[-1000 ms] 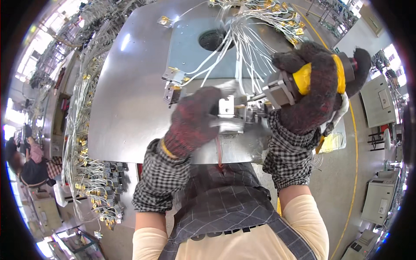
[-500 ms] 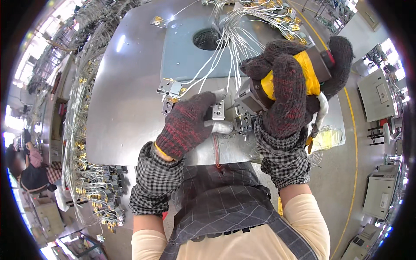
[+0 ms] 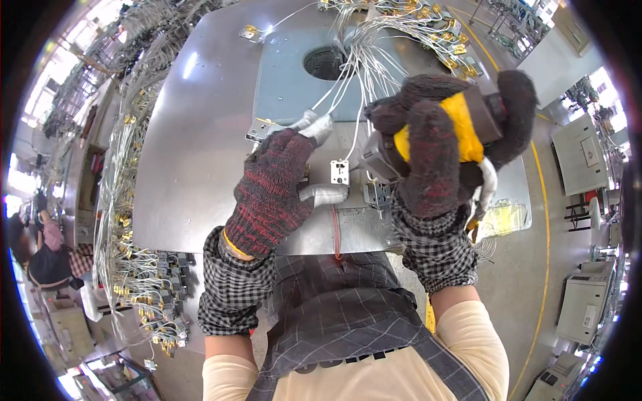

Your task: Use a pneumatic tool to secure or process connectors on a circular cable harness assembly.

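Note:
My left hand [image 3: 273, 184], in a dark red-black knit glove with white-wrapped fingertips, is open over the metal worktable [image 3: 194, 167]. Its fingers reach over white wires by a metal terminal housing [image 3: 263, 128], and I cannot tell whether they touch it. The thumb lies just below a small silver terminal block [image 3: 340, 172] with holes in its face. My gloved right hand [image 3: 431, 164] is wrapped around a power screwdriver [image 3: 461, 127] bound with yellow tape, its front end pointing left; the tip is not distinct. Beneath it sits another metal housing [image 3: 378, 194].
White wires [image 3: 368, 53] fan out from a round hole [image 3: 324, 63] in a grey-blue plate. Brass-ended parts [image 3: 455, 47] lie at the far right of the table. Wired assemblies [image 3: 154, 294] hang at the left. Another person [image 3: 50, 260] is at far left; cabinets [image 3: 582, 304] stand right.
My left hand has moved left and away from the small terminal block, fingers now toward the wires. My right hand with the power screwdriver has shifted slightly left and nearer to me.

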The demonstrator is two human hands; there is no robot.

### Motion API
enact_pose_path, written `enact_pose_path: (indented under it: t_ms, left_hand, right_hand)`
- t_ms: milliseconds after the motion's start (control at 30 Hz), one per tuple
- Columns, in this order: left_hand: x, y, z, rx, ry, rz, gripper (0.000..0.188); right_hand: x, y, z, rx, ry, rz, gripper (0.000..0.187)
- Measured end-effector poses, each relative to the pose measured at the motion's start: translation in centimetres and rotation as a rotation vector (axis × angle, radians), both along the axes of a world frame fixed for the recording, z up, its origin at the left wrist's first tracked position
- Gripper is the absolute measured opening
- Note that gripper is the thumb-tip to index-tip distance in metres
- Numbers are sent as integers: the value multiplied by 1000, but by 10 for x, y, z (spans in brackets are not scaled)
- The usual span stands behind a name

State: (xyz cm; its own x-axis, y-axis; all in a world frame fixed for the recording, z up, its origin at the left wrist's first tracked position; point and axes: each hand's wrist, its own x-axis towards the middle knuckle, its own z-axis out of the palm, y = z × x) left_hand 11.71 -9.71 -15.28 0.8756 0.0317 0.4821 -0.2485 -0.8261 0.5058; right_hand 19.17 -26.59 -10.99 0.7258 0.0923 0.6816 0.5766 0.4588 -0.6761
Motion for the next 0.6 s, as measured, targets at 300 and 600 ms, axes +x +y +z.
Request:
enact_pose_path:
  t_ms: [300,600]
  left_hand:
    - [-18,3,-5,396,-59,193,76]
    - [-14,21,-3,733,58,366,57]
  right_hand:
    - [7,-4,-22,-186,-25,259,58]
    - [24,-3,-34,747,577,1463,52]
